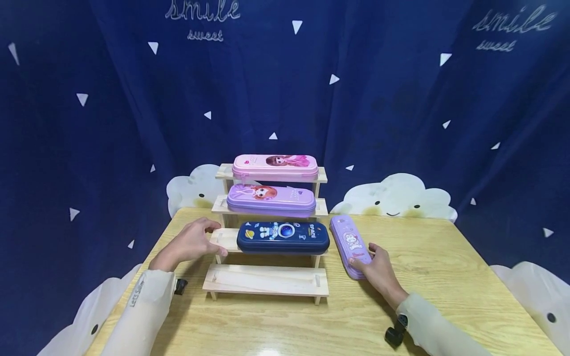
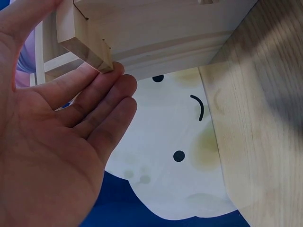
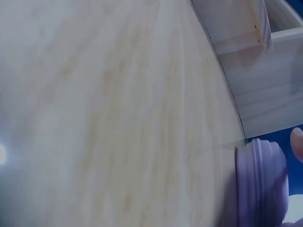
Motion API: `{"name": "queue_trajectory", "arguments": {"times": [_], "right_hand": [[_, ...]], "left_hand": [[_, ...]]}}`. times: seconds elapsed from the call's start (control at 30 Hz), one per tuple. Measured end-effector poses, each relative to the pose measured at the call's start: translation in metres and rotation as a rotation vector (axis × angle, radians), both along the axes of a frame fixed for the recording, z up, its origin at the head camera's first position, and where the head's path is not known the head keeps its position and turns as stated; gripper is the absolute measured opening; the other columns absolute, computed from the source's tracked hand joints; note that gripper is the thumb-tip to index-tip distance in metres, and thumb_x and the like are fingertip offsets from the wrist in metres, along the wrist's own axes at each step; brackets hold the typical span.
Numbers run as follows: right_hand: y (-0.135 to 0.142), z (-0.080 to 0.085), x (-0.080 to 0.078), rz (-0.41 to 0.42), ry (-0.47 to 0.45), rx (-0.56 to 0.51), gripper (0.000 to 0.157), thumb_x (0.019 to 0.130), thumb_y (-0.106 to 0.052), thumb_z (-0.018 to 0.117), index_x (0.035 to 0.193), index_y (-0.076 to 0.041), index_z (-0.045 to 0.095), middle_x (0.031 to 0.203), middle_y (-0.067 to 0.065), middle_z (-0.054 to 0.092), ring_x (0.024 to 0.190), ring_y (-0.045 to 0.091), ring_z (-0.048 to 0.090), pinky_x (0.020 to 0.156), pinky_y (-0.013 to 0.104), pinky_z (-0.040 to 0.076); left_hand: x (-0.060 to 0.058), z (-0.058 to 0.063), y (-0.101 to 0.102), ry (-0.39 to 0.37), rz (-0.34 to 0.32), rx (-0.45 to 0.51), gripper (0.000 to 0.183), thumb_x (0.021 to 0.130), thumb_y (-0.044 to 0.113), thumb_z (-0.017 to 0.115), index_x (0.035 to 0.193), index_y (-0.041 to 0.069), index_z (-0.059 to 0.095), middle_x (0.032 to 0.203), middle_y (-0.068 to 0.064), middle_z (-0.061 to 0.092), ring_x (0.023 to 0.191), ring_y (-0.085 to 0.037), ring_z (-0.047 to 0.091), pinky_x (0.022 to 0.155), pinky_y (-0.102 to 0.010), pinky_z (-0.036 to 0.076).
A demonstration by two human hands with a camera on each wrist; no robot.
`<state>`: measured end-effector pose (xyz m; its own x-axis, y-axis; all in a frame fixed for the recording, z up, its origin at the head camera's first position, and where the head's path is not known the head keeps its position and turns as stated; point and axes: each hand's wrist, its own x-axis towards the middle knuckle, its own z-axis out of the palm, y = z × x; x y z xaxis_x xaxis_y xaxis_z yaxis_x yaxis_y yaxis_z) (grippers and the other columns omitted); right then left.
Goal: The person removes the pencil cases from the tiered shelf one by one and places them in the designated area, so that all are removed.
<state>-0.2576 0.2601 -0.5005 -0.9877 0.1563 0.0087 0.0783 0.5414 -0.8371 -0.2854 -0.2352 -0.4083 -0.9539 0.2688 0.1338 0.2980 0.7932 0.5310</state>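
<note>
A four-step wooden display stand (image 1: pixel 267 279) stands on the table. My left hand (image 1: pixel 194 241) grips the left end of its second step from the bottom, thumb at the front edge and fingers at the back. In the left wrist view the fingertips touch the step's wooden end (image 2: pixel 85 45). A navy space pencil case (image 1: pixel 285 237) lies on that step. Right of the stand, my right hand (image 1: pixel 378 269) holds the near end of a lilac pencil case (image 1: pixel 347 242), thumb over its top. The right wrist view shows the side of this lilac case (image 3: pixel 262 184) and one fingertip.
On the top step lies a pink pencil case (image 1: pixel 276 167) with a doll picture; a purple pencil case (image 1: pixel 271 199) lies on the step below. The wooden table (image 1: pixel 445 282) backs onto a dark blue curtain (image 1: pixel 383 113) with white cloud shapes (image 1: pixel 396 193).
</note>
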Motion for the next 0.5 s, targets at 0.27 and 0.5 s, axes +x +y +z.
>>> {"name": "queue_trajectory", "arguments": {"times": [0.27, 0.5], "right_hand": [[-0.0056, -0.0005, 0.0037, 0.044, -0.008, 0.0, 0.085, 0.086, -0.018, 0.078, 0.148, 0.017, 0.032, 0.138, 0.037, 0.054, 0.128, 0.046, 0.058, 0.11, 0.052, 0.048], [-0.01, -0.0025, 0.0061, 0.04, -0.008, 0.035, 0.082, 0.086, -0.021, 0.079, 0.145, 0.016, 0.038, 0.133, 0.033, 0.058, 0.121, 0.04, 0.062, 0.105, 0.051, 0.051]], "left_hand": [[0.0002, -0.0004, -0.0011, -0.003, 0.005, 0.008, 0.084, 0.063, 0.044, 0.094, 0.128, 0.0, 0.064, 0.124, -0.02, 0.067, 0.116, -0.036, 0.061, 0.103, -0.055, 0.048], [0.0001, -0.0008, -0.0007, -0.01, 0.004, 0.013, 0.084, 0.064, 0.043, 0.094, 0.129, -0.001, 0.064, 0.124, -0.019, 0.067, 0.116, -0.036, 0.061, 0.102, -0.055, 0.049]]}}
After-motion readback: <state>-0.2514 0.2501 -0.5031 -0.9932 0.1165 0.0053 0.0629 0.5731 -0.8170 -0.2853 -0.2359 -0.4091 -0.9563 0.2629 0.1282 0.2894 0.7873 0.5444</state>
